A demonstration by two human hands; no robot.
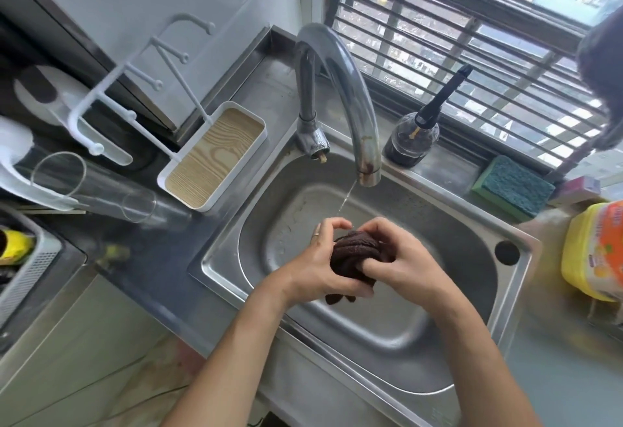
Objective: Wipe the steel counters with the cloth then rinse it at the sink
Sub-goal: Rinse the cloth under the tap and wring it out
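I am holding the dark brown cloth [354,254] bunched into a wad over the steel sink basin [448,224], between my two hands. My left hand [317,268] is curling around the left side of the wad, thumb and fingers wrapped on it, a ring showing on one finger. My right hand [401,258] is gripping the right side, fingers pressing into the folds. A bit of the cloth is hanging out below my hands.

A thin stream of water [347,196] is running from the curved steel faucet [340,89] and falling just behind my hands; I cannot tell whether it is hitting the cloth.

On the ledge behind the sink a dark bottle with a black spout [413,137] is standing near the window, and a green sponge [512,187] is lying to its right. A yellow tub [593,251] is sitting on the counter at the right. To the left of the sink, a white tray with a wood-grain base [215,157] is resting on the steel counter [161,268], and a clear glass [91,187] is lying on its side beside it.
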